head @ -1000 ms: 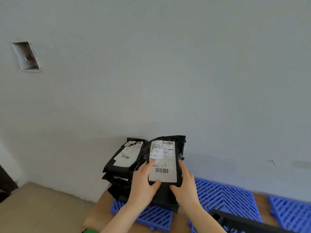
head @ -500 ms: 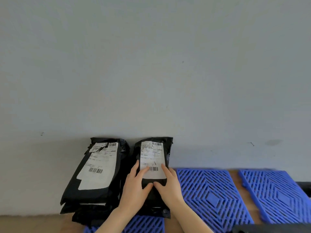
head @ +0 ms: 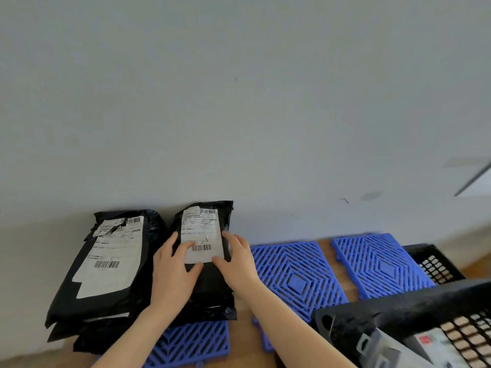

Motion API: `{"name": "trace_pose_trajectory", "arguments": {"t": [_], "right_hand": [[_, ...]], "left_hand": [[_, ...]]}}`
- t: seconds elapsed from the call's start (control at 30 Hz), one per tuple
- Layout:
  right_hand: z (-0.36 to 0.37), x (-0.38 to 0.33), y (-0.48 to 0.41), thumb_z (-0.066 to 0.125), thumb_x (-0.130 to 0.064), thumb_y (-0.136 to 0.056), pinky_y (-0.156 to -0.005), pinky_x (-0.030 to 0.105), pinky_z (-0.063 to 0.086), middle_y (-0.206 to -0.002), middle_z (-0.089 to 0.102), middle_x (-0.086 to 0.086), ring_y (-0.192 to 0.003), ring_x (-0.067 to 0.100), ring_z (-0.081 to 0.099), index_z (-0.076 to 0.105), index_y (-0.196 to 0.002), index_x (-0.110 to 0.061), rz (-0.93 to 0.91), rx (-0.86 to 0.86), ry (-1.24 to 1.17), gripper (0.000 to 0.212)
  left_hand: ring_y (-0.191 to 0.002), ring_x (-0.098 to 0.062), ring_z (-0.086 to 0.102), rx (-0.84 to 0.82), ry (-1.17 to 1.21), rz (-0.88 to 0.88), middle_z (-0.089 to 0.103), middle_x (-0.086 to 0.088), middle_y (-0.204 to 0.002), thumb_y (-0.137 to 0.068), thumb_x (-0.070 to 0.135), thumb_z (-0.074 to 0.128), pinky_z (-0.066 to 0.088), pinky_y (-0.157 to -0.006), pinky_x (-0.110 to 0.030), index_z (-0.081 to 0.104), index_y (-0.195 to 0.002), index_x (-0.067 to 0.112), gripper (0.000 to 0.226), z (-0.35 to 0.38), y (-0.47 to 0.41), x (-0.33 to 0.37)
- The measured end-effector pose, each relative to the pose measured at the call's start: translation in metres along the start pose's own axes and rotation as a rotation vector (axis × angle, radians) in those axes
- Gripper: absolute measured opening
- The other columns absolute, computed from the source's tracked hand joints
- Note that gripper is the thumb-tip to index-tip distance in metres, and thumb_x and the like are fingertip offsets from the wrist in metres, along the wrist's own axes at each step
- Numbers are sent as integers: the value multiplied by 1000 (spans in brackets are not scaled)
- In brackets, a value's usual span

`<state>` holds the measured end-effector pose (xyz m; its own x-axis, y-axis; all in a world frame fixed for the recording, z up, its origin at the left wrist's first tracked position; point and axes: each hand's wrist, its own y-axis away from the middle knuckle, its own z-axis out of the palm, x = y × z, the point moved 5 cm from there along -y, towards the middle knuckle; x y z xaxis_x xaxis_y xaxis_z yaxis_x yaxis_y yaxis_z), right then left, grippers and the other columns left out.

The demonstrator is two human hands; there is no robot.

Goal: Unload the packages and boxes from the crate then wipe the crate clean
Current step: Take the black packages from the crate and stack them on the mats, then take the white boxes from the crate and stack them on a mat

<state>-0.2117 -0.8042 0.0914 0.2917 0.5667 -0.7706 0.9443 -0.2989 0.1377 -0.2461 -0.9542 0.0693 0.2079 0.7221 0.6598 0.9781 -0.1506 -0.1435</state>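
Far left, against the pale wall (head: pixel 239 102), a stack of black mailer packages (head: pixel 106 264) lies on the wooden surface (head: pixel 244 338). The top one shows a large white shipping label with barcodes, torn and creased at its upper corner. Just to its right, and touching it, sits a narrower pile of black packages (head: pixel 210 285). This pile rests partly on a blue grid mat (head: pixel 196 343) whose front edge shows below it. The left hand (head: pixel 172 272) lies flat on the left half of that pile's top package, fingers straight and slightly spread over the edge of its white label, thumb reaching toward the middle. It presses on the package and does not curl round it. The right hand (head: pixel 236 261) mirrors it on the right half, fingers extended along the label's right edge and thumb pointing left, so the two thumbs are close but apart. Right of the hands a second blue mat (head: pixel 295 274) lies on the wooden surface, and a third blue mat (head: pixel 380 264) lies past a narrow strip of wood. In the lower right corner is the black crate (head: pixel 398 306), with its perforated walls and thick near rim in view; inside it is something pale grey with a red mark, too blurred to name
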Motion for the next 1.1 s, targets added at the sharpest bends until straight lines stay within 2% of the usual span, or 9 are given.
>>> {"name": "trace_pose_trajectory", "arguments": {"t": [0.13, 0.3, 0.43, 0.57, 0.67, 0.8, 0.93, 1.03, 1.1], "right_hand": [[-48, -12, 30, 60, -21, -92, -101, 16, 30, -145, 33, -4, -130, 11, 37, 38, -144, -23, -75, 53, -66, 56], [-121, 1, 85, 56, -22, -95, -103, 23, 38, -141, 38, -5, -125, 8, 42, 45, -138, -26, -150, 106, -129, 44], [-193, 38, 138, 54, -22, -97, -91, 21, 43, -133, 46, -4, -111, 6, 51, 52, -130, -25, -169, 161, -124, 34], [-263, 99, 196, 53, -19, -97, -73, 19, 44, -120, 58, -1, -86, 8, 55, 58, -123, -23, -143, 203, -139, 27], [-301, 145, 228, 55, -20, -96, -72, 23, 48, -113, 64, -2, -86, 11, 59, 60, -122, -24, -67, 227, -150, 27], [-326, 197, 252, 56, -18, -94, -74, 21, 50, -111, 65, -6, -90, 8, 61, 62, -119, -22, 10, 188, -148, 26], [-324, 238, 261, 59, -23, -93, -83, 24, 47, -113, 64, -8, -100, 8, 58, 62, -119, -25, 60, 76, -68, 27], [-306, 259, 263, 61, -29, -91, -77, 20, 46, -116, 62, -7, -99, 7, 57, 59, -120, -27, 66, -120, 34, 30], [-289, 270, 262, 63, -34, -89, -79, 22, 50, -118, 58, -6, -102, 10, 57, 58, -121, -27, 44, -293, 160, 34]], "left_hand": [[-130, -27, 40, 85, 91, 82, 46, -8, -140, -84, 15, 73, 36, -106, -39, 59, -128, 16, 46, -17, 20, 44], [-112, -8, 47, 109, 203, 183, 50, 6, -124, -91, 16, 65, 39, -89, -25, 58, -126, 22, 36, -21, 70, 122], [-110, -11, 54, 107, 256, 236, 52, 9, -117, -91, 15, 64, 47, -93, -32, 58, -125, 22, 36, -5, 122, 182], [-109, -11, 56, 66, 290, 267, 55, 8, -118, -92, 14, 63, 47, -95, -32, 58, -124, 22, 33, 26, 184, 238], [-106, -9, 57, -9, 261, 278, 58, 9, -114, -91, 18, 65, 50, -92, -35, 57, -121, 26, 32, 55, 217, 271], [-101, -6, 57, -221, 177, 251, 59, 10, -107, -88, 22, 69, 49, -92, -30, 57, -121, 27, 36, 101, 250, 296], [-113, -12, 54, -668, 12, 189, 54, 6, -122, -83, 35, 74, 45, -94, -27, 50, -131, 33, 54, 155, 278, 301], [-125, -15, 46, -991, -230, 181, 45, 7, -138, -78, 44, 75, 44, -102, -33, 38, -141, 39, 73, 188, 292, 291], [-130, -17, 42, -1119, -373, 158, 39, 7, -145, -75, 48, 78, 41, -107, -36, 31, -146, 40, 85, 201, 295, 276]]}}
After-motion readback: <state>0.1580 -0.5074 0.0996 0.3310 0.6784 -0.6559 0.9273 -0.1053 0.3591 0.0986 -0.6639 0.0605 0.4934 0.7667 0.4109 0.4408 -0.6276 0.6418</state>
